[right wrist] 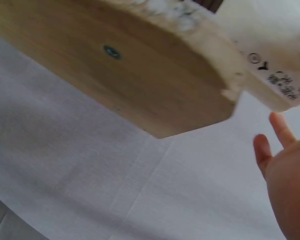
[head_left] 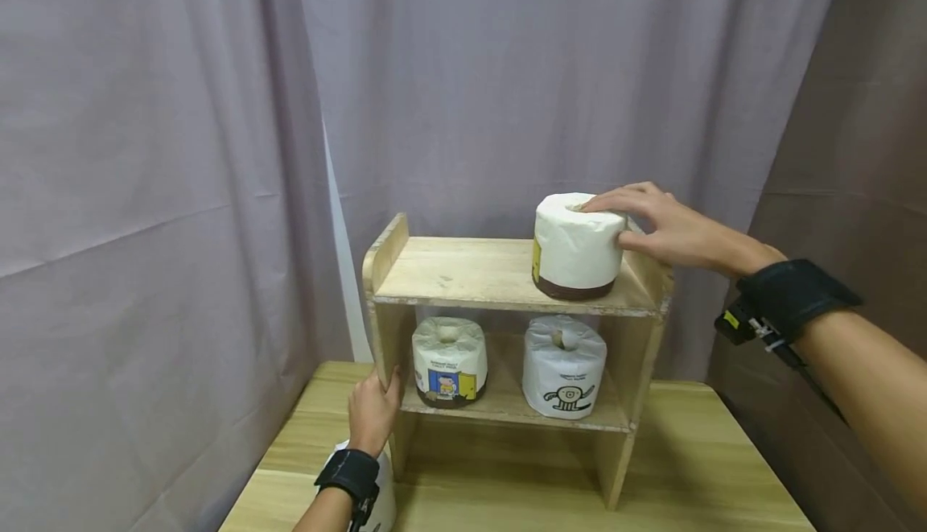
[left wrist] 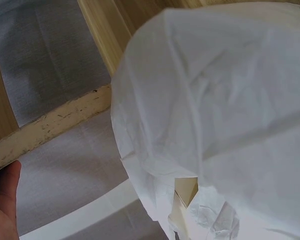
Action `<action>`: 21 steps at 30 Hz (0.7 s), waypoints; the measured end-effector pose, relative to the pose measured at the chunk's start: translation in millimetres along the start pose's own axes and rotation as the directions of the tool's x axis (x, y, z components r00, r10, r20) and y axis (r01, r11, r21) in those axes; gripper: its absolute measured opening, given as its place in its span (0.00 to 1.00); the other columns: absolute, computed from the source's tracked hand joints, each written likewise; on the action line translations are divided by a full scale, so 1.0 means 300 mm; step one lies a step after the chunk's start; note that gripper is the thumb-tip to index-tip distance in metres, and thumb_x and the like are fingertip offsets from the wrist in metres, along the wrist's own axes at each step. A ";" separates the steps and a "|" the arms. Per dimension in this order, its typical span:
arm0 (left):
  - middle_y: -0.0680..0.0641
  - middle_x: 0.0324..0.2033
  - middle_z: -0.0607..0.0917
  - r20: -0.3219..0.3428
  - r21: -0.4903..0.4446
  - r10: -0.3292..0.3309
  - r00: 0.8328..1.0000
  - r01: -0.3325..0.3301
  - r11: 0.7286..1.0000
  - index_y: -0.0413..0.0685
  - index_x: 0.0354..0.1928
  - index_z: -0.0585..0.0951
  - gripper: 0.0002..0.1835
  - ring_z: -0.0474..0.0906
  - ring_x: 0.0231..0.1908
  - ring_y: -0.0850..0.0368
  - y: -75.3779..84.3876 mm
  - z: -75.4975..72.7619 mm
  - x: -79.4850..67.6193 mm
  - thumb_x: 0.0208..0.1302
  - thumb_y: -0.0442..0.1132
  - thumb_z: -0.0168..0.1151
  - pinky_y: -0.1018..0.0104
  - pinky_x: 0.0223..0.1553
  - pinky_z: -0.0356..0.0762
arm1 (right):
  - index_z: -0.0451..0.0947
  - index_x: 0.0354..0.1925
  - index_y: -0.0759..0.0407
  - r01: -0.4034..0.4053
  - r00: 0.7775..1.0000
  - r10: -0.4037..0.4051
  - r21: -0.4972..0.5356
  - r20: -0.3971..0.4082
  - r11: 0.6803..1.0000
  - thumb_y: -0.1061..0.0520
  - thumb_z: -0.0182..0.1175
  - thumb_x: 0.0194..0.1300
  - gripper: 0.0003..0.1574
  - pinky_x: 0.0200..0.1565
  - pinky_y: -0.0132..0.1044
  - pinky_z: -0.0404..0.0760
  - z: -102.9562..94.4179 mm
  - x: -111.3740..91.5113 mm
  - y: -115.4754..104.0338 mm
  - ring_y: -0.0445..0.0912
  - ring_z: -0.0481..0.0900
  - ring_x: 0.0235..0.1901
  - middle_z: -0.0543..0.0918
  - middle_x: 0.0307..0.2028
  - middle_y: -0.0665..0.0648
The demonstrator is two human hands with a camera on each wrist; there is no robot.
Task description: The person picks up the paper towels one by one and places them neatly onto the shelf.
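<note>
Greyish curtains [head_left: 507, 73] are hanging behind and to either side of the wood-grain surface [head_left: 695, 443]. Standing on this surface, the wooden shelf unit [head_left: 463, 270] is carrying three wrapped rolls.

Of these, the upper roll [head_left: 575, 250] is standing upright at the right end of the top board, showing a dark brown band around its base and a yellow patch at its left side. The right hand [head_left: 669, 226] is grasping this roll from its right: fingertips are lying at the core opening, and the thumb is bearing on the side wall. The left hand [head_left: 372, 411] is gripping the unit's left side panel, with the thumb lying at the front edge.

On the middle board, the brown-based roll [head_left: 450, 363] is occupying the left position, and the white roll with a line-drawn figure [head_left: 565, 371] is occupying the right, well apart from it. Beside the unit's lower left, the partly hidden roll [head_left: 387, 496] is appearing behind the left wrist strap [head_left: 349, 472]. Another strap, the right wrist strap [head_left: 797, 298], is encircling the right forearm.
</note>
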State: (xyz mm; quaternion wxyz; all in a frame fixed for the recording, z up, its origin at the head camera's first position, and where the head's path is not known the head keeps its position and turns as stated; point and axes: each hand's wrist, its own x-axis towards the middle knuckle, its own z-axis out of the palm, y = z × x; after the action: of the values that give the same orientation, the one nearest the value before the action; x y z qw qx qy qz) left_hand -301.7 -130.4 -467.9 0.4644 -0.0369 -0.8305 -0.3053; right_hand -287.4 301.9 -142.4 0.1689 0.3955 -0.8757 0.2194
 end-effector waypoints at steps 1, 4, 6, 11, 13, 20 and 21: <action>0.42 0.19 0.83 0.002 0.003 0.006 1.000 -0.006 1.000 0.47 0.28 0.80 0.10 0.80 0.21 0.39 0.000 0.002 -0.004 0.63 0.45 0.63 0.45 0.21 0.71 | 0.73 0.64 0.43 -0.020 1.000 0.020 0.005 -0.006 1.000 0.61 0.57 0.65 0.30 0.56 0.62 0.53 0.003 -0.003 0.005 0.52 0.57 0.64 0.72 0.65 0.50; 0.41 0.19 0.83 0.008 0.005 0.010 1.000 -0.010 1.000 0.46 0.29 0.81 0.10 0.80 0.21 0.39 0.001 0.007 -0.013 0.63 0.44 0.63 0.45 0.21 0.71 | 0.72 0.64 0.40 -0.085 0.996 0.085 0.035 0.008 0.996 0.62 0.52 0.68 0.30 0.56 0.57 0.59 0.005 -0.008 0.010 0.49 0.62 0.62 0.72 0.64 0.47; 0.41 0.20 0.84 0.006 0.005 0.002 1.000 -0.002 1.000 0.45 0.30 0.81 0.10 0.81 0.22 0.39 0.002 0.006 -0.012 0.63 0.45 0.63 0.44 0.23 0.72 | 0.72 0.65 0.39 -0.116 0.993 0.115 0.058 0.027 0.992 0.61 0.50 0.70 0.29 0.54 0.53 0.64 0.005 -0.005 0.007 0.47 0.66 0.59 0.72 0.64 0.47; 0.40 0.23 0.85 0.011 0.009 -0.008 1.000 0.008 1.000 0.45 0.33 0.82 0.12 0.82 0.25 0.38 0.003 -0.001 -0.002 0.64 0.46 0.62 0.43 0.25 0.73 | 0.70 0.66 0.41 -0.145 0.989 0.142 0.075 0.044 0.987 0.58 0.48 0.72 0.27 0.51 0.50 0.67 0.005 0.004 -0.003 0.46 0.68 0.56 0.71 0.64 0.49; 0.40 0.23 0.85 0.014 0.012 -0.007 1.000 0.007 1.000 0.44 0.33 0.82 0.12 0.82 0.25 0.38 0.003 -0.003 0.001 0.65 0.46 0.61 0.43 0.25 0.73 | 0.71 0.65 0.41 -0.140 0.990 0.137 0.080 0.043 0.987 0.57 0.48 0.73 0.26 0.53 0.49 0.67 0.004 0.005 -0.001 0.45 0.67 0.57 0.71 0.64 0.49; 0.40 0.23 0.85 0.018 0.010 -0.012 1.000 0.012 1.000 0.44 0.33 0.82 0.11 0.82 0.25 0.38 0.006 -0.006 0.004 0.65 0.46 0.62 0.43 0.25 0.73 | 0.72 0.64 0.38 -0.139 0.989 0.133 0.108 0.059 0.984 0.55 0.50 0.73 0.24 0.57 0.46 0.65 -0.011 0.000 0.014 0.41 0.66 0.62 0.73 0.62 0.43; 0.40 0.23 0.85 0.017 0.008 -0.011 1.000 0.011 1.000 0.44 0.33 0.82 0.11 0.82 0.25 0.38 0.006 -0.006 0.003 0.65 0.45 0.62 0.43 0.25 0.73 | 0.73 0.63 0.38 -0.138 0.990 0.132 0.109 0.059 0.985 0.55 0.51 0.72 0.24 0.57 0.45 0.65 -0.013 -0.002 0.015 0.40 0.66 0.61 0.73 0.61 0.43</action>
State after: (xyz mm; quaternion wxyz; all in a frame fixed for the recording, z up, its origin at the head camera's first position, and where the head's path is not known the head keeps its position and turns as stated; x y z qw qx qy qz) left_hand -300.4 -129.9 -465.6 0.4557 -0.0331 -0.8359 -0.3042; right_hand -289.9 306.9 -140.4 0.1087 0.3498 -0.8908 0.2690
